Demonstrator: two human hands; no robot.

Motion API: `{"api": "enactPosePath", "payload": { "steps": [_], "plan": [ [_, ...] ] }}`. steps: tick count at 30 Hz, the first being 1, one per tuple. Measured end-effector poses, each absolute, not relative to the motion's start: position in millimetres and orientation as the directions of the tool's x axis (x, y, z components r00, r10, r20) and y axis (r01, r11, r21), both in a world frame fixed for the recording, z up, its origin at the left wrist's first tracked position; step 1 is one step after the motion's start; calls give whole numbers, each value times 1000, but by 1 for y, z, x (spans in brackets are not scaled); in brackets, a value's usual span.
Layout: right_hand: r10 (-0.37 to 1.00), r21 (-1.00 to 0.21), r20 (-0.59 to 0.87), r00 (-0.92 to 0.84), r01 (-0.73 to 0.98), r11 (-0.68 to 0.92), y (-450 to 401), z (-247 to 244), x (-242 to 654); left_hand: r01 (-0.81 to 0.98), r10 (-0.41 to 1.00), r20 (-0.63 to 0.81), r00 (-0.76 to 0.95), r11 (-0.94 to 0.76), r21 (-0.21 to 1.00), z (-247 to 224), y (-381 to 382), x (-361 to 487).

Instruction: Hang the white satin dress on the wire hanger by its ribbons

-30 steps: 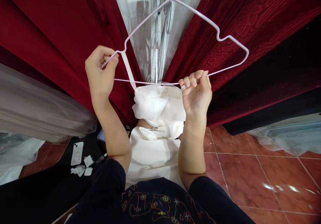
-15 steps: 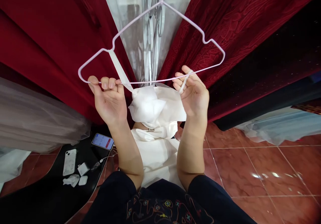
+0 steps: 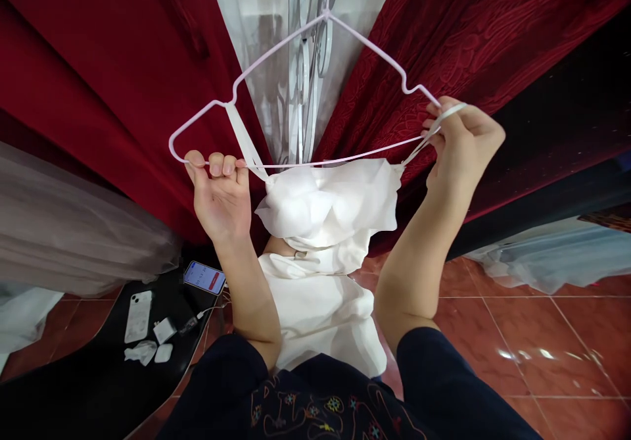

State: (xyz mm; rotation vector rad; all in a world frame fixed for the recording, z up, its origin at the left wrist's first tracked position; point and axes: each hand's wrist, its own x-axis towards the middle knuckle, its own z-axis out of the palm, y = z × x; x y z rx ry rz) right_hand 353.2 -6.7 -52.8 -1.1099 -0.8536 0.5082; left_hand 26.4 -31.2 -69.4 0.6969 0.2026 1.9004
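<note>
A pale pink hanger (image 3: 365, 34) is held up in front of me. My left hand (image 3: 221, 196) is closed round the left part of its bottom bar. One strap (image 3: 242, 136) of a white garment (image 3: 330, 203) hangs in the hanger's left notch. My right hand (image 3: 458, 137) is at the hanger's right end, its fingers pinching the other strap (image 3: 446, 115), which loops over them. The garment's ruffled top is just below the bottom bar, and its lower part drapes down toward my lap.
Red curtains (image 3: 123, 65) flank a white metal grille (image 3: 308, 85). At lower left, a black surface (image 3: 103, 361) bears a lit phone (image 3: 204, 277), a white phone (image 3: 139, 316), a charger (image 3: 164, 330) and small white items. Red tiles (image 3: 473, 335) lie at right.
My right hand has moved right and up to the hanger's end, drawing the strap with it. The garment's top is spread wider. The hanger has shifted slightly right; my left hand keeps its hold.
</note>
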Motion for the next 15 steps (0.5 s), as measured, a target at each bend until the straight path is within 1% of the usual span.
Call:
{"api": "enactPosePath", "payload": {
  "steps": [2, 4, 6, 8, 12, 15],
  "plan": [
    [773, -893, 450, 447, 200, 404, 0, -38, 349, -783, 887, 369, -276, -431, 450, -69, -31, 24],
    [795, -838, 532, 292, 320, 443, 4, -27, 343, -773, 885, 368, -286, -440, 457, -69, -30, 23],
    [789, -791, 573, 221, 402, 462, 6, -20, 338, -764, 881, 371, -293, -449, 463, -70, -30, 23],
    [775, -777, 584, 239, 440, 450, 6, -18, 333, -760, 882, 370, -292, -449, 470, -71, -30, 24],
    [722, -780, 593, 356, 475, 407, 8, -22, 327, -785, 891, 358, -281, -428, 449, -70, -30, 26],
    [754, -772, 582, 303, 498, 395, 15, -22, 326, -780, 895, 337, -291, -426, 459, -69, -29, 27]
  ]
}}
